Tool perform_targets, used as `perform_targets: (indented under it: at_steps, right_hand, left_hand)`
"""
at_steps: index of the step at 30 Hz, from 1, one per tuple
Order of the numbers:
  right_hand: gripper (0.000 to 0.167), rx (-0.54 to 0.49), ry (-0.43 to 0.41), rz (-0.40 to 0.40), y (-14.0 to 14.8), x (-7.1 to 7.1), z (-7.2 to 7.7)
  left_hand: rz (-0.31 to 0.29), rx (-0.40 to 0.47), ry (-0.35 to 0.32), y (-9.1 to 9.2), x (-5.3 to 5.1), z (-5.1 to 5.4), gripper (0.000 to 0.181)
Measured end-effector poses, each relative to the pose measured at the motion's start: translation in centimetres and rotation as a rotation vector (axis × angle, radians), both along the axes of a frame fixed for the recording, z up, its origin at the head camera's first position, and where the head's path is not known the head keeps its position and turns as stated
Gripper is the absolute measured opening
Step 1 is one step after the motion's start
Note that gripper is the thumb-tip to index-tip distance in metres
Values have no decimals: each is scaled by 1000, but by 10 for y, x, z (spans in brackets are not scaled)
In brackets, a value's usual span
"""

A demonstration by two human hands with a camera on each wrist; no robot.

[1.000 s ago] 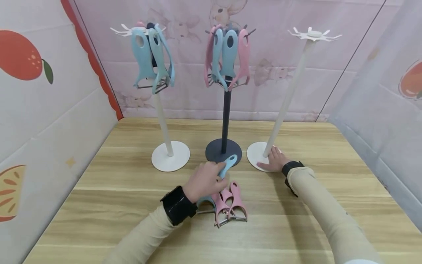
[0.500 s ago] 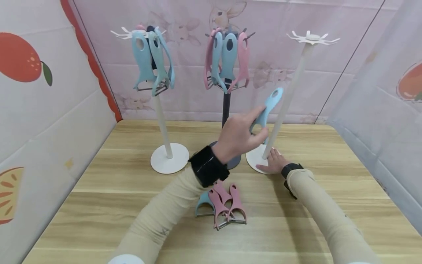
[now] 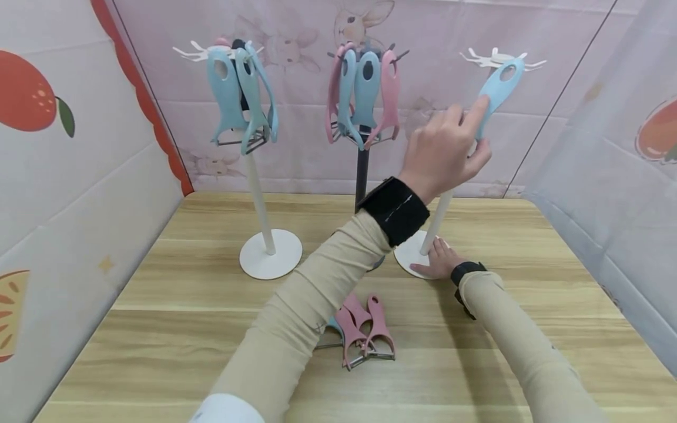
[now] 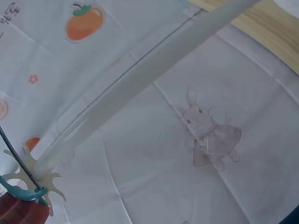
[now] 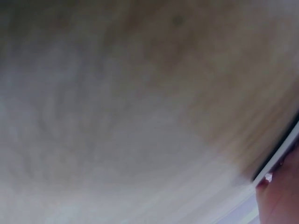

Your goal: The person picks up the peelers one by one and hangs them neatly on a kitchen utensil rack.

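I find the left hand [image 3: 446,148], fingers pinching a blue peeler [image 3: 497,93], at the rightmost white stand's [image 3: 438,222] top; the head view hides the peeler's blade, and hook contact is undetermined. The right hand [image 3: 441,261] rests, fingers straight, on the stand's base [image 3: 408,252]. My right-wrist view is blurred.

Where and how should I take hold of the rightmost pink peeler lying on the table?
Best pinched, I'd judge, by the handle of the rightmost pink peeler, near its hole, coming from above and the right. The narrow handle lies at the far end, away from the metal blade, and the other pink peelers lie to its left.
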State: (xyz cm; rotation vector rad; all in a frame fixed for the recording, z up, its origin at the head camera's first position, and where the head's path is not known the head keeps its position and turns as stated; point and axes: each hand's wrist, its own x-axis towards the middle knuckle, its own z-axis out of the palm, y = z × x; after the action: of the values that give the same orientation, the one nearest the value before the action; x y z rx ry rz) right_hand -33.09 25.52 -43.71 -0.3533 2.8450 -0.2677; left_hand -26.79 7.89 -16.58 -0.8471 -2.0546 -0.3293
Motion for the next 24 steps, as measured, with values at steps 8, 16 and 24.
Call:
perform_targets:
  at_steps: [8,16,24]
  right_hand:
    - [98,-3,12,-2,-3,4,-2]
    - [95,6,54,24,0,-3,-8]
    - [94,-6,72,19,2,-6,-10]
  left_hand:
    - [150,-43,95,8,-6,-4,46]
    - [133,-61,75,1,-8,-18,49]
    - [51,-23,40,-21,-4,-46,47]
